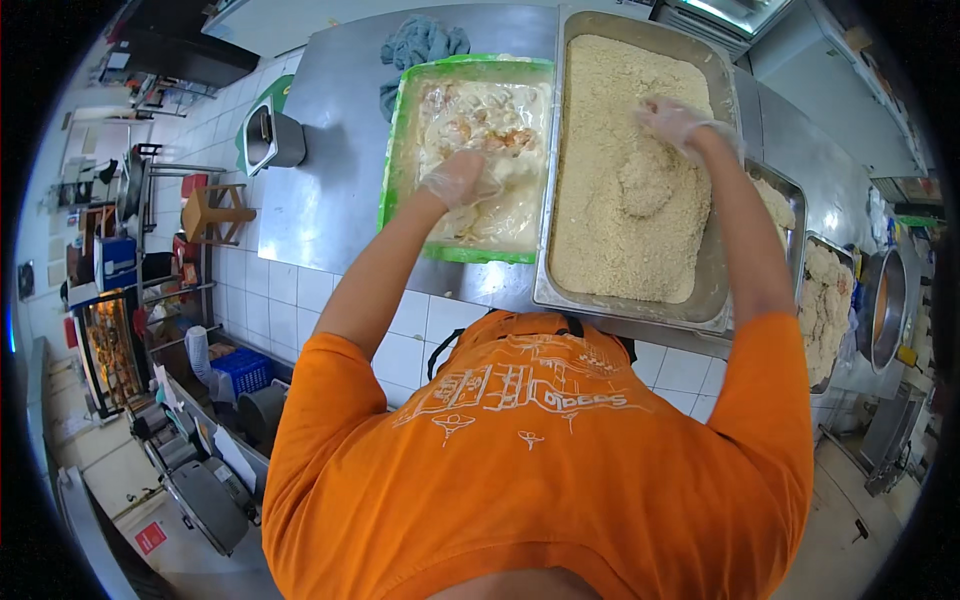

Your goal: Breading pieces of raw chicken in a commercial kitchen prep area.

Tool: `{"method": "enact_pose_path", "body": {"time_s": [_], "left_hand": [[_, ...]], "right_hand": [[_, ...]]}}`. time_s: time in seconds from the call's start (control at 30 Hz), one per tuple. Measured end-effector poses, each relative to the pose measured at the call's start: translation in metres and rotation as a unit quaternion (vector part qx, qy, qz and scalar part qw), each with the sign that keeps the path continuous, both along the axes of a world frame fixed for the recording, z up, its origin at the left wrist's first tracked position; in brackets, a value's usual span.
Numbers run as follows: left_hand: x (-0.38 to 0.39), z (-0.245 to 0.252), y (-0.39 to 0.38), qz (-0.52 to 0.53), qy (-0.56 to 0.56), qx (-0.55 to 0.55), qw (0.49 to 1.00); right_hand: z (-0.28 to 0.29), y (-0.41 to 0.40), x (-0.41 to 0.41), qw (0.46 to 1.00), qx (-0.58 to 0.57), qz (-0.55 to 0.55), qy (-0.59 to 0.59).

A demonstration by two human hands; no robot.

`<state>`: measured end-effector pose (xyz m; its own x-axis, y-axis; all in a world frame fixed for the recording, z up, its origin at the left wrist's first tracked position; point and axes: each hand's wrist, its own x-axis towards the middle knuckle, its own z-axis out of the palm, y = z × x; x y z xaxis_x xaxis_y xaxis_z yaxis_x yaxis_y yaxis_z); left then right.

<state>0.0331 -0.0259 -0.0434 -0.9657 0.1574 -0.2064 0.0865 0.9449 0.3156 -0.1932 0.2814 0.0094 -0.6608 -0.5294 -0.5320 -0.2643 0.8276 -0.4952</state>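
My left hand (461, 180), in a clear plastic glove, reaches into a green-rimmed tub (397, 142) of creamy white batter (510, 221). Pieces of raw meat (510, 140) show through the batter just beyond it. The fingers are partly hidden, so a grip cannot be made out. To the right, my gloved right hand (671, 124) is over a deep steel pan (637, 306) filled with pale breadcrumbs (600, 150). Its fingertips are curled at the crumbs, and whether they hold any is unclear. A crumb-coated lump (646, 187) lies in the pan, nearer to me than that hand.
Both containers stand on a steel table (322, 187). A blue-grey cloth (424, 41) lies behind the tub, and a small steel container (277, 139) sits at the left edge. Further steel trays (799, 202) with coated pieces (821, 315) stand beyond my right arm.
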Motion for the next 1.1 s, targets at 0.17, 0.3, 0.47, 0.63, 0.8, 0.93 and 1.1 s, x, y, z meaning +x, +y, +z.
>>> {"method": "enact_pose_path", "body": {"time_s": [0.17,0.3,0.47,0.63,0.8,0.93,1.1], "left_hand": [[0.021,0.006,-0.038,0.123,-0.028,0.218,0.968],[0.015,0.017,-0.042,0.139,-0.051,0.201,0.968],[-0.006,0.025,-0.014,0.036,-0.094,0.055,0.993],[0.018,-0.009,-0.016,0.030,0.052,-0.023,0.998],[0.008,0.018,-0.004,0.083,-0.107,-0.094,0.986],[0.024,0.007,-0.011,0.104,-0.010,-0.024,0.994],[0.027,0.003,-0.018,0.103,-0.053,-0.010,0.993]], "right_hand": [[-0.038,-0.047,0.020,0.988,0.030,0.108,0.103],[-0.027,-0.041,-0.003,0.907,0.227,0.340,-0.102],[-0.042,-0.014,0.091,0.942,0.196,0.082,0.261],[-0.063,-0.011,0.096,0.946,0.144,0.042,0.288],[-0.098,0.012,0.125,0.908,0.034,-0.048,0.414],[-0.090,0.022,0.152,0.927,0.044,0.010,0.372],[-0.080,0.019,0.128,0.937,0.002,-0.020,0.348]]}}
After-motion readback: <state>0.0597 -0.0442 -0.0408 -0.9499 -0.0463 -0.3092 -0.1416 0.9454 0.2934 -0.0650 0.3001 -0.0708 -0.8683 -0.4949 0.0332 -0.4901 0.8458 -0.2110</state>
